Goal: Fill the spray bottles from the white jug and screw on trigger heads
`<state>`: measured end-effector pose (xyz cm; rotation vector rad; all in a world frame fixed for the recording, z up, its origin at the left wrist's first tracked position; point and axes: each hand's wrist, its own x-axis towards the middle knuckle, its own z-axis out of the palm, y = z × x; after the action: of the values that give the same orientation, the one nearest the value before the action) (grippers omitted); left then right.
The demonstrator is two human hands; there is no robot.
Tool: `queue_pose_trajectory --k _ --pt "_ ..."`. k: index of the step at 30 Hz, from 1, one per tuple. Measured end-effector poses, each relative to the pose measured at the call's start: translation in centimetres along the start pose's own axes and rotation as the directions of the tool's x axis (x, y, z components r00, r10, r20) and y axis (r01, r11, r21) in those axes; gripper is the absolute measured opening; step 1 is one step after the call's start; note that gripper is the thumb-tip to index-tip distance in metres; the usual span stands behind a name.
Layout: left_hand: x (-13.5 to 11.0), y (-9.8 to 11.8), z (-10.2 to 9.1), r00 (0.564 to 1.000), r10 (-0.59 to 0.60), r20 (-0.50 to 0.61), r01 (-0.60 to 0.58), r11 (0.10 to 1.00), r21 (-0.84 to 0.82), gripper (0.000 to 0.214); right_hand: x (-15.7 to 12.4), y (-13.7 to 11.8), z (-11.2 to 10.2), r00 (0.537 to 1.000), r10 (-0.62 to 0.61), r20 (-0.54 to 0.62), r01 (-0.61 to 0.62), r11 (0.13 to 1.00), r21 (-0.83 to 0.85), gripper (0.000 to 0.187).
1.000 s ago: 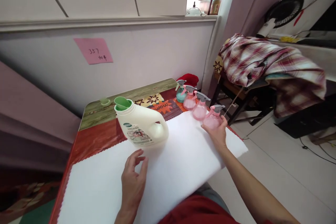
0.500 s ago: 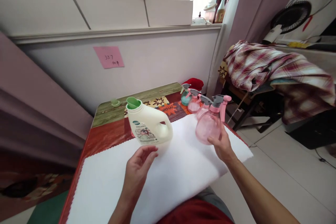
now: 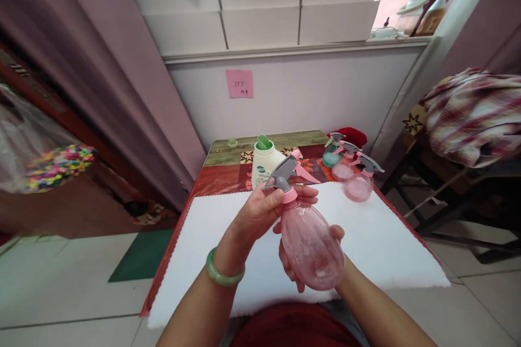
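A clear pink spray bottle (image 3: 312, 249) with a grey and pink trigger head is held tilted in front of me, above the white cloth (image 3: 228, 238). My left hand (image 3: 258, 210) is closed around its neck, the thumb by the pink collar and the fingers behind the trigger. From behind and below, my right hand (image 3: 287, 263) wraps the bottle's body, which hides its palm. Beyond the spray head stands a cream jug (image 3: 260, 167) with a green spout, partly covered by my left hand and the bottle.
Two pink spray bottles, the nearer one (image 3: 359, 188) on the cloth, and a teal spray bottle (image 3: 331, 158) line the table's right side. A small green cap (image 3: 232, 143) lies at the far left. A plaid cloth (image 3: 468, 119) covers furniture at right.
My right hand has brought the pink spray bottle from the table's right side to in front of me. My left hand has taken hold of its neck. The view has turned left.
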<state>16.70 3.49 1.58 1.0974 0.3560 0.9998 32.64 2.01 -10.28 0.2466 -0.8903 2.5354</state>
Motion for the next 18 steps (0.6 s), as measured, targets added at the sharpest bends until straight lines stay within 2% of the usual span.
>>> queue_pose_trajectory --k 4,8,10,12,14,16,18 --pt "-0.6 0.6 -0.6 1.000 0.004 -0.005 -0.004 1.000 0.001 0.031 0.3 0.7 -0.7 0.999 -0.025 -0.045 0.026 0.999 0.022 0.109" --pt "-0.6 0.6 -0.3 0.995 0.032 -0.092 -0.034 0.999 -0.025 0.029 0.2 0.9 0.1 0.977 -0.058 -0.205 0.045 0.997 -0.066 0.106" --pt "-0.5 0.5 0.1 0.983 0.062 -0.170 -0.070 0.997 -0.041 0.027 0.4 0.6 1.0 0.942 -0.132 -0.307 0.084 0.983 -0.163 0.103" --pt "-0.3 0.3 0.5 0.965 0.097 -0.243 -0.104 0.994 -0.015 0.024 0.6 0.2 1.9 0.882 -0.259 -0.394 0.135 0.940 -0.314 0.096" --pt "-0.2 0.1 0.8 0.943 0.140 -0.302 -0.132 0.990 0.046 0.023 1.0 0.0 2.5 0.801 -0.413 -0.434 0.179 0.856 -0.485 0.092" --pt "0.0 -0.1 1.1 0.913 0.183 -0.364 -0.154 0.982 0.109 0.023 1.6 0.2 2.7 0.701 -0.559 -0.443 0.200 0.750 -0.630 0.092" --pt "0.2 -0.3 1.2 0.878 0.231 -0.419 -0.186 0.972 0.146 0.024 2.2 0.8 2.9 0.576 -0.687 -0.443 0.212 0.650 -0.730 0.102"
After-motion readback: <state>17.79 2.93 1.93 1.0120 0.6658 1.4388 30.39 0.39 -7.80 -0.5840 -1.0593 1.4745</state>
